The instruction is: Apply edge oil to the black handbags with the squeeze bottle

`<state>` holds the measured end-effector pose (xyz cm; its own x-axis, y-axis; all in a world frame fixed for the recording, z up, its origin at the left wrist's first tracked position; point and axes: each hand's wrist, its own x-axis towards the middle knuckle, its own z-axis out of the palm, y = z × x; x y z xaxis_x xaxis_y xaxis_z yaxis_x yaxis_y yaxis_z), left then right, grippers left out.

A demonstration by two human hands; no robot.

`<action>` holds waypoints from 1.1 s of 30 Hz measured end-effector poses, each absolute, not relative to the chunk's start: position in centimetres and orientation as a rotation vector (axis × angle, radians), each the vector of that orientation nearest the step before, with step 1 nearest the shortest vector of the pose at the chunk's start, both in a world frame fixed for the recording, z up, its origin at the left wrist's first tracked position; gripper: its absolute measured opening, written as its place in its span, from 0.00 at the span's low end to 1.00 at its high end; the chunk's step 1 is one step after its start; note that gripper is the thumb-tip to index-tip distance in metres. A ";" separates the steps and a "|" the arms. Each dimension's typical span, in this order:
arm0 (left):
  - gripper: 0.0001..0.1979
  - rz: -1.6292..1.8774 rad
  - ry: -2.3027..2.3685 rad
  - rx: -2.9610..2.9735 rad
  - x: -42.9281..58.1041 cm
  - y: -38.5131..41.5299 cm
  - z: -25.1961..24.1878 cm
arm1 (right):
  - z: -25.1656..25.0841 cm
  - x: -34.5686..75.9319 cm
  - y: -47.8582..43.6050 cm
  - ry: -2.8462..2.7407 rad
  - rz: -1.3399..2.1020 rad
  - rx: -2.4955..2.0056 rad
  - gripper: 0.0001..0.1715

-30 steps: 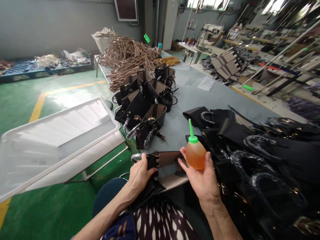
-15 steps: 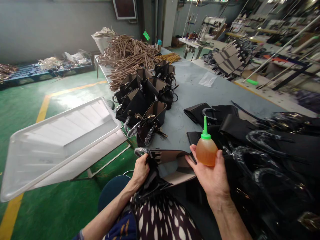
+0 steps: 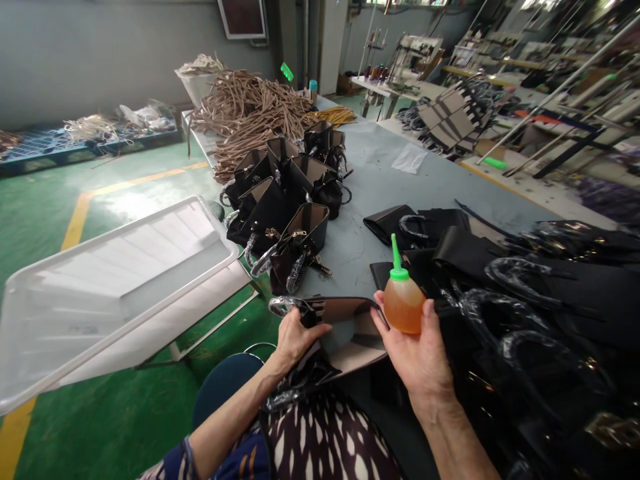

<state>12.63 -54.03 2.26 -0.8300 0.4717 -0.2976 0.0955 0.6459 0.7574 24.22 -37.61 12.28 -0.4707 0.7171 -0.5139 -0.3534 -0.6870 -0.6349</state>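
A black handbag with a beige lining (image 3: 367,341) lies tilted with its mouth open at the table's near edge, close to my body. My left hand (image 3: 294,339) grips its left side by the plastic-wrapped handle, the thumb stretched over the opening. In my right hand (image 3: 423,367) rests a squeeze bottle (image 3: 403,304) of amber liquid with a green nozzle pointing up. The palm cradles the bottle from below, and fingers of that hand touch the bag's right edge. Those fingers are partly hidden behind the bottle.
Several black bags (image 3: 285,193) stand upright on the grey table (image 3: 373,160). More bags with wrapped handles (image 3: 525,287) are heaped at right. Brown straps (image 3: 250,107) pile up at the back. A white plastic tray (image 3: 115,287) stands left, near a blue stool (image 3: 227,387).
My left thumb has extended to the right over the bag's opening. The bottle tilts slightly more to the left in my right hand. The whole view has shifted a little.
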 end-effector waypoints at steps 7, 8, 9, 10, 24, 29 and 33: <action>0.15 0.891 2.562 0.494 11.9 -53.0 2.2 | 12.3 24.9 -37.9 -0.509 2.209 -1.086 0.26; 0.14 0.880 2.565 0.514 12.1 -53.2 2.2 | 12.3 25.3 -37.8 -0.493 2.215 -1.095 0.27; 0.12 0.872 2.565 0.539 12.2 -53.4 2.5 | 12.3 25.7 -37.7 -0.474 2.221 -1.106 0.27; 0.11 0.866 2.562 0.562 12.4 -53.6 2.8 | 12.4 26.2 -37.5 -0.454 2.228 -1.118 0.28; 0.26 0.708 2.078 1.957 9.2 -47.7 19.4 | 13.4 34.9 -38.1 0.218 2.326 -1.230 0.22; 0.10 0.501 1.726 1.971 7.1 -42.1 21.6 | 14.3 37.4 -38.4 -0.167 2.311 -1.173 0.25; 0.11 0.384 1.598 1.884 6.6 -39.1 22.1 | 15.3 40.8 -37.0 -0.644 1.999 -1.334 0.33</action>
<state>6.61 -39.09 22.09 0.2215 0.9595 -0.1739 0.7757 -0.0653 0.6277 40.78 -36.96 15.35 -0.2782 0.7375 -0.6154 -0.2393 -0.6737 -0.6992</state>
